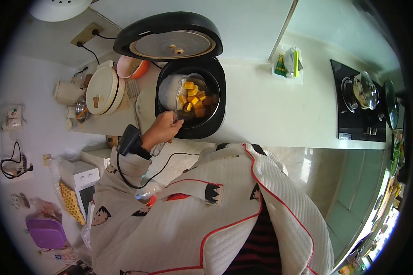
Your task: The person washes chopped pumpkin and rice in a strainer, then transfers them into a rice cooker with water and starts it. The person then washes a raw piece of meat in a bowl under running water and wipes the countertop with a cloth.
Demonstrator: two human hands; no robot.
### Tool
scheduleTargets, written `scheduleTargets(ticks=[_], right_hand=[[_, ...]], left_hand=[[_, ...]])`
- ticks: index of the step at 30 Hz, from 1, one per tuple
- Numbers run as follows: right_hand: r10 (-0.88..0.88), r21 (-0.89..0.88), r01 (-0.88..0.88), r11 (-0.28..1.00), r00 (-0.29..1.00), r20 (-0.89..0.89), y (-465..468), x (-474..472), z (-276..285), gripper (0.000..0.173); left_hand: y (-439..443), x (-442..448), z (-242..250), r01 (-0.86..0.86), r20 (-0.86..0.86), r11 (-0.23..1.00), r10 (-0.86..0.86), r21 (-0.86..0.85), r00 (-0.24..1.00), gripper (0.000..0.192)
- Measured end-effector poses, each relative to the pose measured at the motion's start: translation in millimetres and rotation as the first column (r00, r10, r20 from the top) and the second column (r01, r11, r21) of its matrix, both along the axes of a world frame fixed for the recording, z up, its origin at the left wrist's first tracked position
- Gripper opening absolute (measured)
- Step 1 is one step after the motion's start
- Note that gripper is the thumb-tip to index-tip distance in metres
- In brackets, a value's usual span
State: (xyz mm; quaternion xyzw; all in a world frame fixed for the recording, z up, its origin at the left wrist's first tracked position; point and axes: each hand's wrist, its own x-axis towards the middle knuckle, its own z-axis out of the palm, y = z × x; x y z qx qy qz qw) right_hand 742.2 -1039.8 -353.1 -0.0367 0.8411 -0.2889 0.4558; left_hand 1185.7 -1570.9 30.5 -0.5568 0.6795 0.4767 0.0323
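Observation:
An open black rice cooker (221, 103) stands on the counter before me. Orange-yellow pumpkin chunks (193, 98) lie in its dark pot. At the left of the pot opening is a translucent vessel or bag (169, 90) with what looks like white rice. My left hand (163, 128), reaching in over the cooker's near left rim, has its thumb and fingers pinched on a clear edge, apparently that of this vessel or bag. A black device is strapped at the left wrist. My right hand is out of view.
Left of the cooker are a metal slotted spatula (133, 90), an orange bowl (140, 70) and a round cream appliance (103, 91). The raised lid (172, 43) stands behind the pot. A small tray (287, 77) and a gas hob (354, 125) with a glass-lidded pot (364, 91) are rightward.

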Motion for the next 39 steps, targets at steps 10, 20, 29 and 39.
scheduleTargets(ticks=[10,20,29,39], right_hand=[[0.082,0.038,-0.081,0.996,0.996,-0.033,-100,2,86,0.024],[0.051,-0.028,-0.051,0.998,0.999,-0.006,-117,3,106,0.022],[0.031,-0.018,-0.031,0.999,0.999,-0.025,-110,13,110,0.021],[0.0,-0.01,0.0,1.0,1.0,0.022,-105,16,114,0.02]], left_hand=[[29,6,-13,0.412,0.534,0.701,-0.053,-0.582,0.844,0.02],[40,7,3,0.458,0.64,0.687,0.014,-0.565,0.768,0.027],[26,-5,2,0.439,0.538,0.735,-0.12,-0.516,0.834,0.033],[1,-22,-12,0.267,0.261,0.918,-0.192,-0.294,0.946,0.035]])
